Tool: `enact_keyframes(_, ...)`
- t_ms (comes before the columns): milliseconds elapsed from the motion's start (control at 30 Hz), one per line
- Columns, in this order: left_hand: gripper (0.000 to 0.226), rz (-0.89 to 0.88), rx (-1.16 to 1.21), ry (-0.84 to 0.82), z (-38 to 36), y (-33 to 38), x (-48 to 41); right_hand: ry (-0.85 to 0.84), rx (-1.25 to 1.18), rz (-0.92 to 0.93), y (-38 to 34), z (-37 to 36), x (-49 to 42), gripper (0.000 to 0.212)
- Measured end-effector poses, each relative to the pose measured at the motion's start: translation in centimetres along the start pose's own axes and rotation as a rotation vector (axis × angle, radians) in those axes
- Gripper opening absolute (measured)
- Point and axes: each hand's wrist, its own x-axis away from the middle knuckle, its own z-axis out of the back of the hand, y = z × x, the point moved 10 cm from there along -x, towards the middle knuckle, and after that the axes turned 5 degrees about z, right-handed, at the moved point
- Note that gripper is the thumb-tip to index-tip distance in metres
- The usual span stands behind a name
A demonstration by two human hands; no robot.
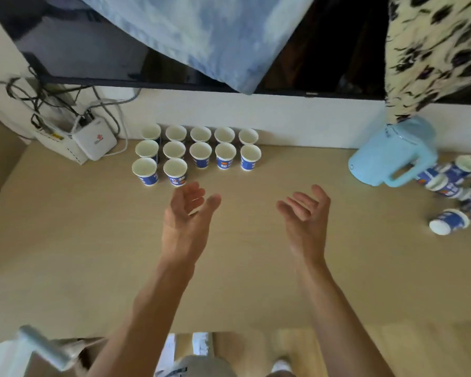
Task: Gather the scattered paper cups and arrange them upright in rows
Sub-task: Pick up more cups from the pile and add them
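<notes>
Paper cups [200, 153]: 12 stand upright in rows by the far edge of the surface [79, 240], 5 + 5, then a 3rd row w/ only 2, at its left end. The rest, tipped cups [449, 221], lie clustered at the right edge, just beside a blue jug [386, 156]. Step in hand, I'd say: between cups, row 3 part-filled. Next move prob. calls for a reach to the right-edge cluster, taking one cup & setting it rim-up beside row 3's 2nd cup. Left grip [186, 213] & right grip [305, 213]: both released, holding nothing, palms turned inward, fingers loosely bent, over mid-surface; the left is near row 3.
</notes>
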Motion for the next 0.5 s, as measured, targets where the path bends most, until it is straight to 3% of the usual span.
enact_keyframes(267, 0.030, -0.062, -0.005, -0.120, -12.9, 1.1, 11.4, 0.075, -0.128, 0.007, -2.7, 14.7, 0.2, 0.063)
enact_keyframes(500, 0.040, -0.143, 0.011, -0.234, -24.4, 2.2, 20.0, 0.101, -0.142, 0.040, -4.7, 28.5, -0.9, 0.051)
